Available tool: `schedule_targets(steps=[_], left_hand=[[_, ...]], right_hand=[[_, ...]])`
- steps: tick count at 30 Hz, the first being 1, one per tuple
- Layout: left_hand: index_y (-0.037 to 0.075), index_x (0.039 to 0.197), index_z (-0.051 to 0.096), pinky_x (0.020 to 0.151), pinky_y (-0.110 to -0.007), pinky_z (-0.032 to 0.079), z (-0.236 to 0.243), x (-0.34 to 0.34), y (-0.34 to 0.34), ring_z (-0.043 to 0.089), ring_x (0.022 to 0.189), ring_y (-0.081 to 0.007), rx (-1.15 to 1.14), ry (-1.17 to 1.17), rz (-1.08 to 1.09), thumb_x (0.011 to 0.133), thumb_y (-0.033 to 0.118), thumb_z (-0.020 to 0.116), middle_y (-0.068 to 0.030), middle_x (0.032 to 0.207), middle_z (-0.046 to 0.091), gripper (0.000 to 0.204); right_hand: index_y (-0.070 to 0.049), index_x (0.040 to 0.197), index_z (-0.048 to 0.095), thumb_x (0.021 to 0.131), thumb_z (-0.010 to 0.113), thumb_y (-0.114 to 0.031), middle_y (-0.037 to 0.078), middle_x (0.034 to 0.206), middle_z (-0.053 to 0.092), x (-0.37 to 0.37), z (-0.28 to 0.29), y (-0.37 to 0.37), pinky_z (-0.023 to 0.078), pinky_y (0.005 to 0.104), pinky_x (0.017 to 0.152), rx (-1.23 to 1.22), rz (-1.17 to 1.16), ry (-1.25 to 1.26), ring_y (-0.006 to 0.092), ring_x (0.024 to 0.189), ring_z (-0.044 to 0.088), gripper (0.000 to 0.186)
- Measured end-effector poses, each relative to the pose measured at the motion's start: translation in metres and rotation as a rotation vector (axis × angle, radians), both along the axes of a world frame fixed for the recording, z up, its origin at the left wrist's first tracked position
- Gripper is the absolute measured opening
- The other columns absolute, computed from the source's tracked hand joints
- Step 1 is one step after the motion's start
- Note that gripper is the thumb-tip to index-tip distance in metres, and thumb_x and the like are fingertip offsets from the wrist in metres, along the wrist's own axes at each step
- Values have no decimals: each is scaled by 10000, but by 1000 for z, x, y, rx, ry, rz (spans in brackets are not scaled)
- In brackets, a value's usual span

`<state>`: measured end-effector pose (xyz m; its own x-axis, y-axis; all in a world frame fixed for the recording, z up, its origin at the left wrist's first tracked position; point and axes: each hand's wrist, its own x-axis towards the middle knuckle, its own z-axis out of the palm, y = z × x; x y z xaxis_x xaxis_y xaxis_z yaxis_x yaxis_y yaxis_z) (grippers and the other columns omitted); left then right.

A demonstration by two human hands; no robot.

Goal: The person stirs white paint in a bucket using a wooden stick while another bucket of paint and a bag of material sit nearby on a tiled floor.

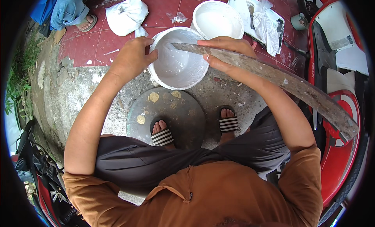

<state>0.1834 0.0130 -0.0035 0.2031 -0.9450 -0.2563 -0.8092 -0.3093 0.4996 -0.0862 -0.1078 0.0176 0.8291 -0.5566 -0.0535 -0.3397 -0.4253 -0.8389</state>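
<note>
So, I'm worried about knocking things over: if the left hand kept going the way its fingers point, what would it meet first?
Probably nothing new: the left hand already grips the rim of the white bucket, so its wet inner wall comes first. Depth is uncertain.

Rough grey concrete ground [78, 90] is running under the person, meeting a red tiled floor [97, 39] farther out. A round metal cover [183, 117] is lying set into the concrete, with both striped sandals [162, 137] standing at its edge. A white paint bucket [177, 65] is sitting at the seam. On the tiles, a second white bucket [216, 18], a white plastic bag [127, 14] and a crumpled bag on a board [265, 26] are resting.
</note>
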Motion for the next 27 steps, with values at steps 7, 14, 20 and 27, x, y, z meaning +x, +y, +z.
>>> schedule_targets(steps=[7,14,20,27], left_hand=[[-9,1224,701,835,-416,537,4,-3,-3,697,889,-305,39,13,8,917,217,726,-201,1062,718,382],[-9,1232,701,840,-421,541,5,-4,-1,705,899,-313,-18,20,-21,922,226,723,-208,1062,720,389],[-8,1234,701,847,-428,544,1,-2,2,710,899,-310,-47,2,2,922,227,725,-205,1039,725,391],[-18,1235,698,847,-421,549,3,-2,-2,716,905,-302,31,59,24,926,236,724,-195,1045,732,400]], right_hand=[[-150,1265,738,889,737,-164,101,1110,739,2,-2,4,562,307,842,124,140,-45,191,948,717,376],[-145,1265,735,883,732,-165,106,1123,736,4,-4,-5,560,309,842,-61,119,-106,199,949,718,383],[-163,1253,742,875,732,-183,100,1052,735,-6,12,-8,553,324,824,-120,40,25,200,923,713,379],[-139,1307,714,932,724,-164,69,1065,725,-2,6,4,529,262,827,11,115,20,126,914,674,375]])
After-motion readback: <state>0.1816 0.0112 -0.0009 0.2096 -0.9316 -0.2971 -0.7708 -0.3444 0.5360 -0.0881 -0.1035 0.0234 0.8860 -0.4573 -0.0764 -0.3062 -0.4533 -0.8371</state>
